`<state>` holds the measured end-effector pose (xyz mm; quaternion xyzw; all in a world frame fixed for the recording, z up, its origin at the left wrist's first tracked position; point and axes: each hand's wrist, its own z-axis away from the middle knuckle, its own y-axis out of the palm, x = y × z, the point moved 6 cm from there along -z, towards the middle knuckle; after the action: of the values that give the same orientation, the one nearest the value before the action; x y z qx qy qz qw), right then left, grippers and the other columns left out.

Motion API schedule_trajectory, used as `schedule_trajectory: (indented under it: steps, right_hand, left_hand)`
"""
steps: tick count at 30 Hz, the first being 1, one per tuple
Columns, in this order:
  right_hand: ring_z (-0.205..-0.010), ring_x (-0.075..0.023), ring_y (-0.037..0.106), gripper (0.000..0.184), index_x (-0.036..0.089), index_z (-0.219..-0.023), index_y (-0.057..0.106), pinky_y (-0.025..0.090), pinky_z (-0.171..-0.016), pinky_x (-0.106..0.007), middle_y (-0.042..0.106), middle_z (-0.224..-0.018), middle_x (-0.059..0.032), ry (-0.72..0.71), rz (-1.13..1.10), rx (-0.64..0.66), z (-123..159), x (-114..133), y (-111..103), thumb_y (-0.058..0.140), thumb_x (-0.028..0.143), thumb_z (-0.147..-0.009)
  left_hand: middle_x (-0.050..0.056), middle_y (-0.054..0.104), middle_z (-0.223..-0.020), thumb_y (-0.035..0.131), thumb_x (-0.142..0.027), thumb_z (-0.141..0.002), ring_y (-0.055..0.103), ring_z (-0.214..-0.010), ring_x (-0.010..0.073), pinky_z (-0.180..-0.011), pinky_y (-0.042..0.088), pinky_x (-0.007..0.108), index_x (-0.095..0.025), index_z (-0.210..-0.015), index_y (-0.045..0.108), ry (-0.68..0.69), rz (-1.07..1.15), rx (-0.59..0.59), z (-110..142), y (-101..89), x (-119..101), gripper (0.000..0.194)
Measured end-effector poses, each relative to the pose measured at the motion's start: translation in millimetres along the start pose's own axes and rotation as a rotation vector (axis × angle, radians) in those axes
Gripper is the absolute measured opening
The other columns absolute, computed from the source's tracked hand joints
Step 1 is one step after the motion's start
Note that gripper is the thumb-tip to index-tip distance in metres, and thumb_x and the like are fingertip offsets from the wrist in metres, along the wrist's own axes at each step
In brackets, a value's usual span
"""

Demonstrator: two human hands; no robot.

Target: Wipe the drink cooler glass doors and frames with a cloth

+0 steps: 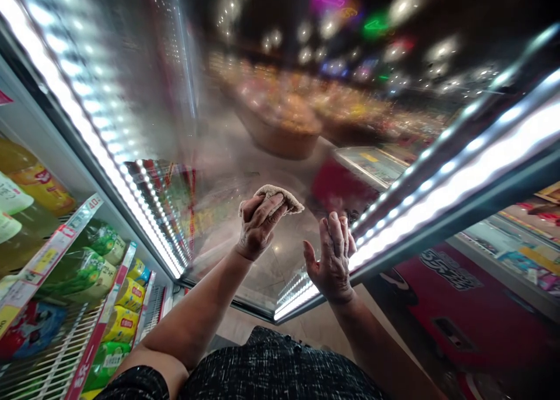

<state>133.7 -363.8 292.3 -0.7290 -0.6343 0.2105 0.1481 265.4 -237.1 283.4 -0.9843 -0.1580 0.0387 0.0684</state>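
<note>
My left hand (pixel 258 222) presses a folded beige cloth (pixel 280 195) against the glass door (pixel 219 213) of a display cooler, its fingers bent over the cloth. To the right, my right hand (pixel 333 254) is raised near the door's lit edge with the fingers stretched out and the thumb apart; nothing is in it. Whether its fingertips touch the glass I cannot tell. Bright LED strips (pixel 481 184) run along the door frame. Reflections and blurred lights show in and through the pane.
Cooler shelves at the left hold green-labelled bottles (pixel 83 272), yellow packages (pixel 126 295) and price rails (pixel 56 248). A red chest freezer (pixel 472 301) stands at the right. Beyond the glass is a blurred round display bin (pixel 280 132). Tiled floor shows below the door.
</note>
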Motion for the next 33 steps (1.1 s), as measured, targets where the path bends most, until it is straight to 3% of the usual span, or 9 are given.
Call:
schedule_trajectory:
  steps: [2,7,11,15,20,23,27,33]
  right_hand:
    - [-0.152,-0.0316,0.025,0.076,0.015,-0.159,0.022,0.032,-0.119,-0.049,0.029,-0.163,-0.0159,0.001,-0.016,-0.008,0,-1,-2,0.060,0.027,-0.094]
    - [-0.152,-0.0341,0.024,0.078,0.013,-0.159,0.020,0.035,-0.118,-0.054,0.027,-0.164,-0.0175,-0.005,-0.049,-0.018,0,-2,-5,0.060,0.025,-0.093]
    - [-0.152,-0.0337,0.025,0.078,0.013,-0.159,0.020,0.035,-0.118,-0.054,0.028,-0.164,-0.0177,-0.006,-0.053,-0.017,1,-4,-6,0.061,0.025,-0.093]
    - [-0.152,-0.0331,0.025,0.078,0.012,-0.159,0.020,0.034,-0.119,-0.054,0.027,-0.164,-0.0172,-0.004,-0.052,-0.008,2,-4,-6,0.061,0.025,-0.093]
    - [-0.152,-0.0330,0.026,0.079,0.014,-0.159,0.022,0.034,-0.119,-0.053,0.029,-0.163,-0.0170,-0.005,-0.039,-0.012,2,-5,-6,0.062,0.025,-0.092]
    - [-0.152,-0.0331,0.025,0.079,0.013,-0.159,0.021,0.036,-0.118,-0.054,0.030,-0.163,-0.0178,-0.004,-0.045,-0.004,2,-6,-6,0.062,0.025,-0.092]
    - [-0.152,-0.0330,0.024,0.080,0.013,-0.159,0.019,0.036,-0.117,-0.056,0.030,-0.162,-0.0187,0.003,-0.074,-0.012,1,-6,-6,0.061,0.025,-0.093]
    - [-0.152,-0.0340,0.025,0.079,0.013,-0.159,0.019,0.035,-0.118,-0.058,0.031,-0.162,-0.0193,0.014,-0.050,-0.029,0,-8,-9,0.061,0.026,-0.093]
  left_hand:
    - [0.008,0.069,-0.128,0.060,-0.010,-0.089,0.049,-0.129,0.0256,-0.104,0.042,0.041,-0.029,-0.136,0.061,-0.022,-0.004,-0.017,-2,1.3,-5,0.050]
    - [0.007,0.072,-0.123,0.060,-0.014,-0.091,0.052,-0.123,0.0240,-0.104,0.040,0.040,-0.027,-0.138,0.059,0.059,0.053,0.120,0,9.3,-31,0.049]
    - [0.005,0.072,-0.124,0.060,-0.018,-0.092,0.052,-0.125,0.0222,-0.105,0.040,0.038,-0.029,-0.138,0.058,0.123,0.051,0.110,-9,8.2,-26,0.048]
    - [0.006,0.069,-0.129,0.059,-0.013,-0.091,0.052,-0.125,0.0238,-0.105,0.042,0.041,-0.028,-0.140,0.057,0.071,0.043,0.029,-15,7.5,-20,0.051]
    - [0.002,0.074,-0.122,0.061,-0.016,-0.091,0.054,-0.117,0.0222,-0.103,0.042,0.038,-0.026,-0.136,0.060,0.152,0.065,0.135,-11,10.8,-36,0.047]
    - [0.003,0.073,-0.122,0.060,-0.015,-0.091,0.056,-0.116,0.0213,-0.103,0.043,0.037,-0.028,-0.137,0.060,0.155,0.014,0.100,-16,4.8,-25,0.047]
    - [0.006,0.071,-0.126,0.058,-0.010,-0.090,0.052,-0.125,0.0249,-0.105,0.043,0.041,-0.029,-0.139,0.059,0.034,-0.011,-0.024,-16,-0.5,-9,0.052]
    - [0.007,0.072,-0.124,0.058,-0.019,-0.093,0.052,-0.124,0.0236,-0.105,0.038,0.039,-0.028,-0.139,0.059,0.133,0.057,0.125,-7,13.4,-39,0.046]
